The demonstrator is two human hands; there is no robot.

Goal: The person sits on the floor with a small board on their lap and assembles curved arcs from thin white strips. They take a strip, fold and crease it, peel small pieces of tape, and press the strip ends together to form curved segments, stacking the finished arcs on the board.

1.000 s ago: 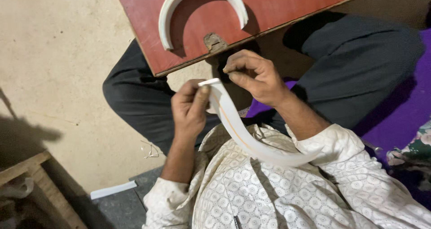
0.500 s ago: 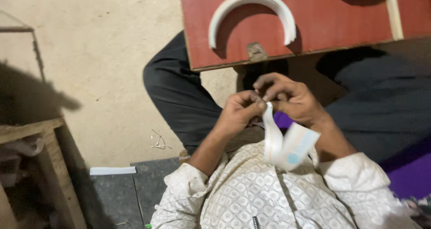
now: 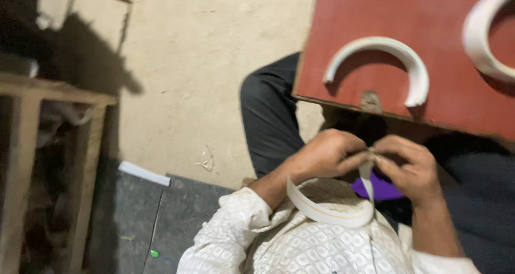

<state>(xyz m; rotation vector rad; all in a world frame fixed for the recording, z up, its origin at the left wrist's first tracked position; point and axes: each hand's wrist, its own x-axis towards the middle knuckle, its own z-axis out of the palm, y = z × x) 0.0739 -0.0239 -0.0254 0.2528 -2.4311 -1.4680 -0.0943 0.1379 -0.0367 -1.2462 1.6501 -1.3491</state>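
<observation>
Below the red board (image 3: pixel 445 64), at the centre of the view, two hands meet over the person's lap.

Item 1: left hand (image 3: pixel 324 155). Fingers curled shut, pinching the top end of a white strip (image 3: pixel 327 212) together with the other hand. Wrist runs off toward 7 o'clock into a white patterned sleeve (image 3: pixel 230 228).

Item 2: right hand (image 3: pixel 410 169). Fingers closed, tips pressed against those of the left hand at the same pinch point. Forearm leads toward 5 o'clock.

Item 3: white strip. Thin, flexible, with a faint orange line along it. It hangs from the pinch toward 6 o'clock, then loops toward 9 o'clock in a shallow curve under the left wrist, in front of the white patterned shirt. The exact hold on the tip is blurred.

Item 4: red board. Flat, tilted, filling the 1 o'clock part of the view above the hands. One white curved piece (image 3: pixel 383 56), arch-shaped, lies on it; a second white arch (image 3: pixel 485 35) sits at its 3 o'clock, cut by the frame edge. A small dull patch (image 3: pixel 370 99) sits at the board's lower edge.

Item 5: dark trousers (image 3: pixel 271 126), knee bent, at 10 o'clock of the hands.

Item 6: purple cloth (image 3: pixel 378 185), just under the hands.

Item 7: wooden frame (image 3: pixel 80 161), at 9 o'clock, in shadow.

Item 8: white stick (image 3: pixel 144 173) on the floor, at 8 o'clock, where pale floor (image 3: pixel 214 64) meets a grey slab (image 3: pixel 177 215).
</observation>
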